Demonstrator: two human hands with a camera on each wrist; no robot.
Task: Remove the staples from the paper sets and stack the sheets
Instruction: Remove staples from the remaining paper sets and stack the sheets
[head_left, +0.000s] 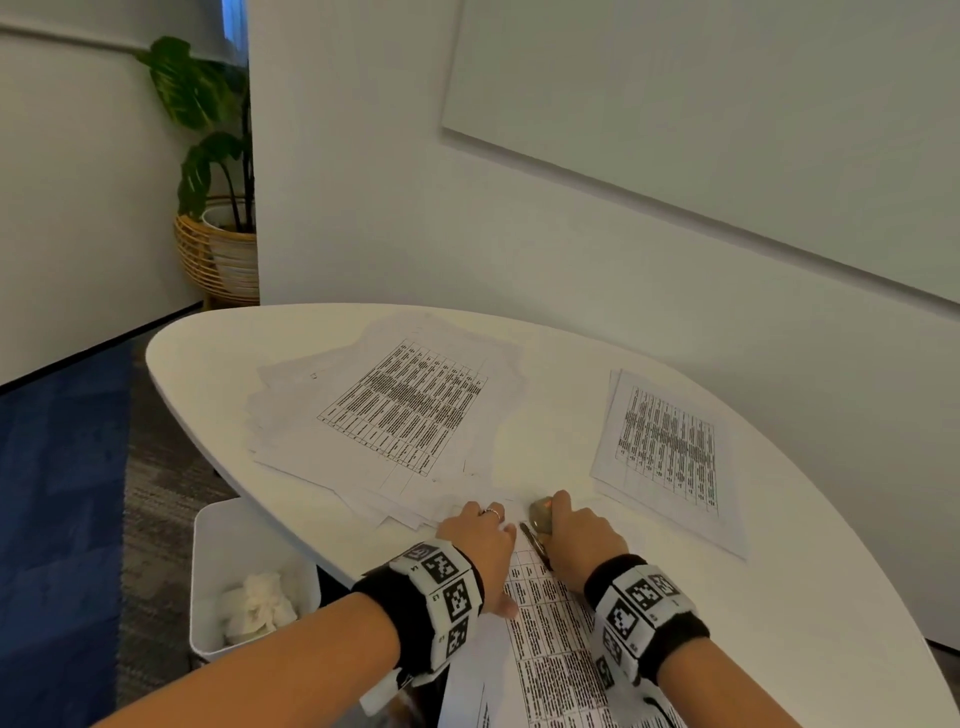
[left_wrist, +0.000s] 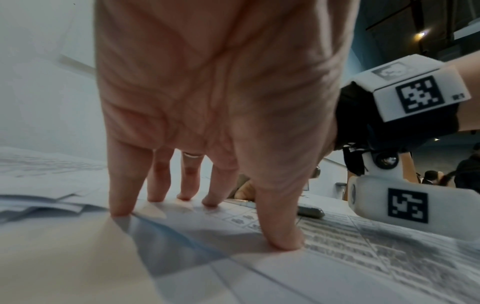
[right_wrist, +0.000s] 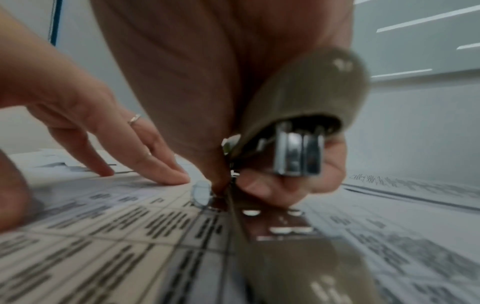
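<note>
A printed paper set (head_left: 550, 623) lies at the table's near edge. My left hand (head_left: 480, 530) presses its straight, spread fingers (left_wrist: 122, 205) down on the top corner of that paper set (left_wrist: 337, 246). Just to its right, my right hand (head_left: 576, 535) grips an olive metal stapler (head_left: 540, 519). In the right wrist view the stapler (right_wrist: 298, 98) is hinged apart, its base flat on the paper set (right_wrist: 103, 236) and its back end touching the sheet beside my left hand (right_wrist: 145, 148). No staple can be made out.
A loose, untidy pile of sheets (head_left: 395, 415) covers the middle of the white oval table (head_left: 208, 353). A neater stack (head_left: 665, 447) lies to the right. A white bin (head_left: 244, 582) with crumpled paper stands on the floor at the left.
</note>
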